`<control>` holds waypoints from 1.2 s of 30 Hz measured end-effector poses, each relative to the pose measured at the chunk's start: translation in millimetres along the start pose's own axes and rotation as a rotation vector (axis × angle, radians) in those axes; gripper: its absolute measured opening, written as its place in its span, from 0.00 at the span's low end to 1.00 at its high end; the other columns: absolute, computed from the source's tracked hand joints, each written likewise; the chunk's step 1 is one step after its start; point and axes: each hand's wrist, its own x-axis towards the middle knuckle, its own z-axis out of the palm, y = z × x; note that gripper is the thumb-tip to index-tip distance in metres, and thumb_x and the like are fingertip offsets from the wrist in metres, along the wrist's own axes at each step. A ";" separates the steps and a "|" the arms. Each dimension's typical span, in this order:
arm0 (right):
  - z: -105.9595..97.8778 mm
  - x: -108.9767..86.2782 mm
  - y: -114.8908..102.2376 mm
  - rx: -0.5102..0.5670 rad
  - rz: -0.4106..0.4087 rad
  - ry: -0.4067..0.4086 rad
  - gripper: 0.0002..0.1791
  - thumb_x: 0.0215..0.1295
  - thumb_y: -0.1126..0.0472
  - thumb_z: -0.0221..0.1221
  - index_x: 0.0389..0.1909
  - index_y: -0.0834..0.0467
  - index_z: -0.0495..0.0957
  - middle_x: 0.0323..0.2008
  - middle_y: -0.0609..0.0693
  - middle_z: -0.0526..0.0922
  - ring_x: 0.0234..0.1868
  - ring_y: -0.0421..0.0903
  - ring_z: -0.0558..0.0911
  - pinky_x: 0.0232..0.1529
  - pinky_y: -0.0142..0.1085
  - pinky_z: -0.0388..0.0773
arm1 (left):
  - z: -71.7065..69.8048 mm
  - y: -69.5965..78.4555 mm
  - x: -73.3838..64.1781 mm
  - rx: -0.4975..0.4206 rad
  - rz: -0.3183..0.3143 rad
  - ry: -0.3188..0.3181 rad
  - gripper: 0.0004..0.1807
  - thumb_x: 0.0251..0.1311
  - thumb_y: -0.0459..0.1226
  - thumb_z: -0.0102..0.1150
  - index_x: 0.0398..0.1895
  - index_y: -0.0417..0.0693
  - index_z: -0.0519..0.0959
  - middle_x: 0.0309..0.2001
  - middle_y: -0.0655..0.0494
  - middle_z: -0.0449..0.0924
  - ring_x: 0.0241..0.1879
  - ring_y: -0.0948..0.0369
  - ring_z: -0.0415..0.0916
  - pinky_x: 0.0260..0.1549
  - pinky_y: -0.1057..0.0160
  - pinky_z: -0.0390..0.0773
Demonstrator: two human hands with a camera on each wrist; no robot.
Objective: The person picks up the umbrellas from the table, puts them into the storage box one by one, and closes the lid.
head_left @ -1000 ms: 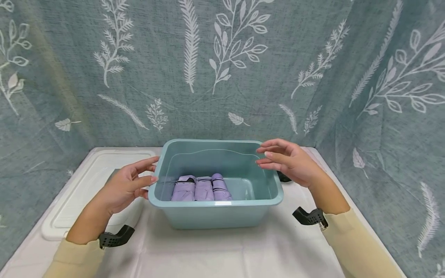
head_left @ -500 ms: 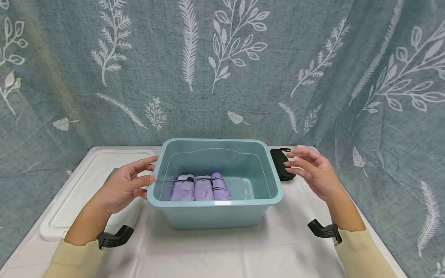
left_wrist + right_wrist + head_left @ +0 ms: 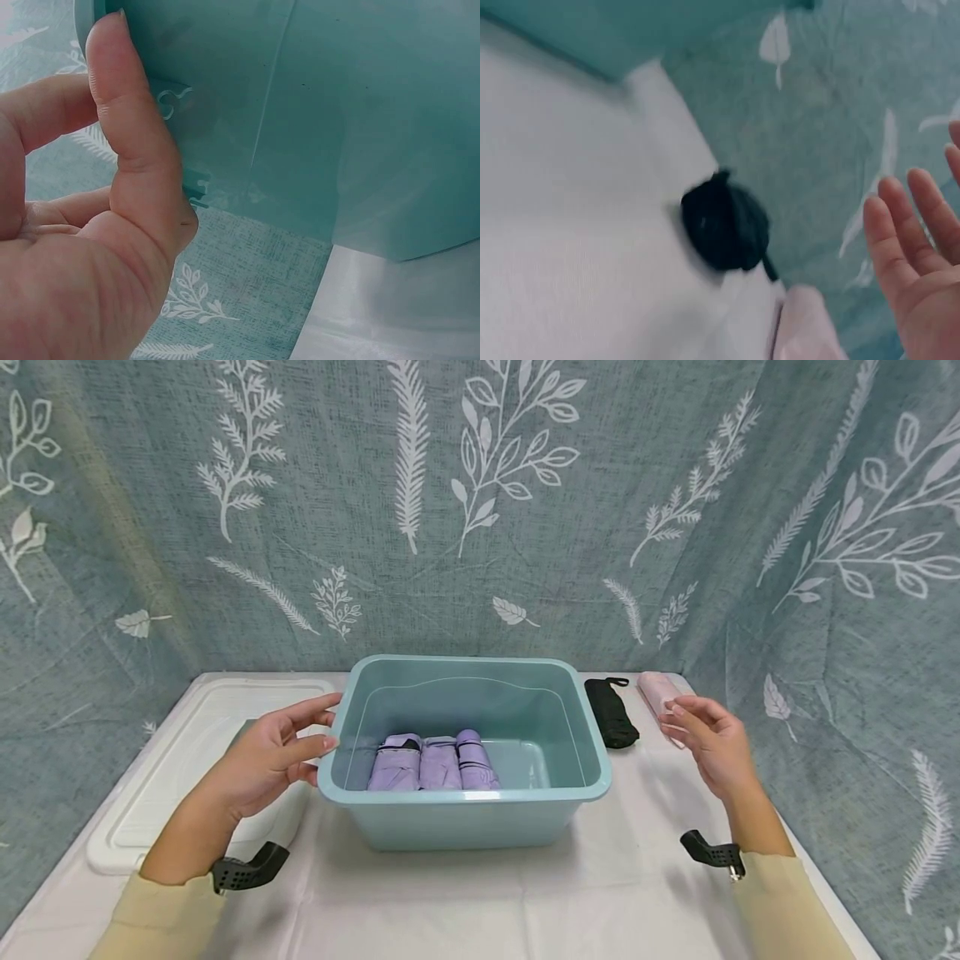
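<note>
A blue-green plastic bin [image 3: 465, 822] stands mid-table. Several purple rolled bundles [image 3: 438, 766] with dark bands, resembling compact folded umbrellas, lie side by side in its left part. My left hand [image 3: 266, 760] is at the bin's left rim, thumb and fingertips lightly against its outside. The left wrist view shows the thumb [image 3: 135, 112] along the wall, fingers partly hidden behind it. My right hand [image 3: 712, 743] hovers with loose fingers before a pink rolled bundle [image 3: 657, 687] at the back right. Its fingers [image 3: 900, 225] appear extended and hold nothing in the right wrist view.
A black pouch-like bundle [image 3: 611, 714] with a loop lies between the bin and the pink one. Left of the bin rests a white lid [image 3: 172, 760], partly under my left arm. Leaf-patterned curtain [image 3: 465, 510] encloses the white-covered table [image 3: 450, 902] behind and at both sides.
My right hand has moved right, from the bin's right rim past the black bundle to the pink one, uncovering both bundles. The left hand has stayed at the left rim.
</note>
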 end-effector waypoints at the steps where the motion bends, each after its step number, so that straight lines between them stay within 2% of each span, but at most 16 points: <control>1: -2.8 1.7 2.4 -0.016 0.003 0.020 0.07 0.72 0.69 0.59 0.46 0.60 0.82 0.42 0.47 0.89 0.42 0.43 0.90 0.45 0.35 0.88 | -0.1 0.1 0.0 0.000 0.000 -0.001 0.36 0.71 0.26 0.55 0.80 0.36 0.55 0.53 0.49 0.72 0.35 0.62 0.85 0.27 0.63 0.86; 6: -15.1 13.5 15.3 -0.079 0.030 0.106 0.06 0.70 0.67 0.63 0.45 0.61 0.82 0.40 0.46 0.88 0.39 0.40 0.90 0.44 0.32 0.87 | -0.7 1.6 -0.4 0.016 -0.010 -0.001 0.36 0.71 0.26 0.55 0.80 0.37 0.55 0.54 0.50 0.72 0.35 0.63 0.86 0.27 0.63 0.86; 17: -40.6 52.5 35.3 -0.457 0.126 0.274 0.12 0.70 0.58 0.65 0.47 0.61 0.82 0.35 0.36 0.86 0.37 0.31 0.84 0.40 0.22 0.83 | -0.8 2.2 -0.8 0.024 -0.006 0.005 0.35 0.72 0.26 0.55 0.79 0.37 0.56 0.53 0.50 0.72 0.35 0.62 0.85 0.27 0.63 0.86; 21: -50.1 63.8 35.8 -0.660 0.156 0.288 0.18 0.71 0.50 0.64 0.51 0.60 0.82 0.33 0.27 0.81 0.38 0.28 0.79 0.38 0.18 0.78 | 0.0 1.4 -0.7 0.014 -0.004 0.003 0.36 0.72 0.26 0.55 0.80 0.37 0.55 0.53 0.50 0.72 0.36 0.62 0.85 0.26 0.63 0.86; 24: -53.6 71.2 34.7 -0.760 0.177 0.261 0.24 0.71 0.48 0.63 0.56 0.62 0.81 0.33 0.26 0.77 0.39 0.28 0.77 0.37 0.18 0.75 | 0.7 1.4 -1.6 0.014 -0.010 0.007 0.36 0.72 0.26 0.55 0.80 0.37 0.54 0.54 0.50 0.72 0.37 0.62 0.85 0.27 0.63 0.86; 28: -58.8 80.5 33.9 -0.829 0.259 0.222 0.26 0.72 0.44 0.61 0.59 0.61 0.80 0.39 0.33 0.78 0.41 0.32 0.76 0.37 0.20 0.75 | 1.6 2.0 -2.2 0.025 -0.019 0.017 0.36 0.72 0.27 0.55 0.80 0.37 0.54 0.53 0.51 0.72 0.37 0.63 0.85 0.27 0.64 0.86; 32: -64.6 89.4 35.6 -0.869 0.356 0.181 0.29 0.72 0.41 0.59 0.62 0.58 0.78 0.54 0.49 0.81 0.48 0.42 0.77 0.39 0.27 0.77 | 2.4 3.0 -2.2 0.024 -0.015 0.014 0.36 0.72 0.27 0.55 0.80 0.36 0.54 0.53 0.50 0.72 0.35 0.62 0.85 0.27 0.64 0.86; 34: -66.4 94.0 37.0 -0.868 0.402 0.140 0.30 0.74 0.41 0.57 0.66 0.58 0.76 0.64 0.58 0.77 0.56 0.50 0.76 0.45 0.35 0.80 | 2.5 3.4 -2.3 0.021 -0.010 0.015 0.36 0.71 0.27 0.55 0.80 0.35 0.54 0.53 0.50 0.72 0.35 0.63 0.85 0.26 0.64 0.86; 36: -67.0 98.6 38.6 -0.849 0.454 0.099 0.32 0.75 0.41 0.55 0.71 0.56 0.73 0.72 0.62 0.69 0.66 0.58 0.73 0.55 0.46 0.81 | 2.6 3.8 -3.0 0.015 -0.006 0.018 0.36 0.71 0.26 0.55 0.80 0.35 0.54 0.53 0.50 0.72 0.35 0.63 0.85 0.26 0.64 0.86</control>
